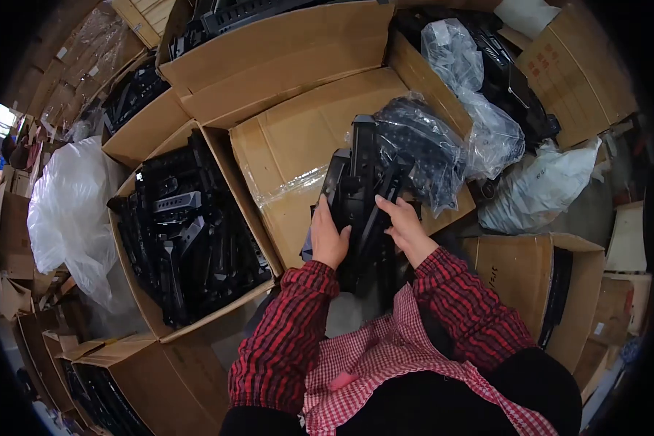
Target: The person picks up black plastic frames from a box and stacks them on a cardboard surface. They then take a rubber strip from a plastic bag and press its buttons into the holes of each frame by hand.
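Observation:
Both my hands hold a bundle of long black plastic parts [352, 203] in front of me. My left hand [330, 238] grips its left side, with the thumb toward the middle. On the right, my right hand [405, 227] closes on a slanted black piece, thumb on top. The far ends of the parts reach over a cardboard surface [291, 156] with clear tape across it. Just beyond my right hand lies a clear bubble-wrap bag [421, 145] over dark contents. The lower ends of the bundle blend into shadow.
A cardboard box [225, 254] full of similar black parts [178, 225] stands at left. White plastic bags [76, 207] bulge beyond it. More boxes sit behind, at lower left and at right [512, 269]. A pale plastic sack [541, 189] lies at right.

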Tool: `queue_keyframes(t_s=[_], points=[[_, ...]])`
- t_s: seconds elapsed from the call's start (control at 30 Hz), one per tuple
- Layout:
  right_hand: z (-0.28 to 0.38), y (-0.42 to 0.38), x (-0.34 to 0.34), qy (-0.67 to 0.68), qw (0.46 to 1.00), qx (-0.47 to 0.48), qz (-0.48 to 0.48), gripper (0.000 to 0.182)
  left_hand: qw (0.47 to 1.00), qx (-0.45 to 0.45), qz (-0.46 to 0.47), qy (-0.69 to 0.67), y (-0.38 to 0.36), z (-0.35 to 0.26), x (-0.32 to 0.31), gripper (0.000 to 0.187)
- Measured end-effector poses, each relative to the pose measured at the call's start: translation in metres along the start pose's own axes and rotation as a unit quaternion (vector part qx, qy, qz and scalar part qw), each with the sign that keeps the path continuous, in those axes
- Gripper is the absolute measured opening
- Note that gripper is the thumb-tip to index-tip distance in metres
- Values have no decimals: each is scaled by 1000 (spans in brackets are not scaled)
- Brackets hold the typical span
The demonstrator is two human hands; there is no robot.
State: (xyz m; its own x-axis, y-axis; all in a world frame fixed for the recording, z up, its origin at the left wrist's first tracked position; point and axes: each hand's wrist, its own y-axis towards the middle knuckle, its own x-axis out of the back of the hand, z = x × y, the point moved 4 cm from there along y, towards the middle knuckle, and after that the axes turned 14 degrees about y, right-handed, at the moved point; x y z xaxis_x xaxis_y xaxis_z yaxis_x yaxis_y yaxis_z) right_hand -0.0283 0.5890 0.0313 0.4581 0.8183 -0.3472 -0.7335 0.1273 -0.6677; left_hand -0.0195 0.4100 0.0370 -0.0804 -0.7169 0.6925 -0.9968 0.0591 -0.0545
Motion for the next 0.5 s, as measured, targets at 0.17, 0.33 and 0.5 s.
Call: queue_keyframes(t_s=[0.17,0.33,0.5], points=[[2,-9,-13,-78,996,14,-34,86,997,52,30,51,12,1,-1,79],[-3,26,-1,-269,936,220,-61,51,994,93,42,38,20,-5,10,79],[42,-8,-37,-76,986,141,44,28,990,119,55,49,22,-7,10,79]])
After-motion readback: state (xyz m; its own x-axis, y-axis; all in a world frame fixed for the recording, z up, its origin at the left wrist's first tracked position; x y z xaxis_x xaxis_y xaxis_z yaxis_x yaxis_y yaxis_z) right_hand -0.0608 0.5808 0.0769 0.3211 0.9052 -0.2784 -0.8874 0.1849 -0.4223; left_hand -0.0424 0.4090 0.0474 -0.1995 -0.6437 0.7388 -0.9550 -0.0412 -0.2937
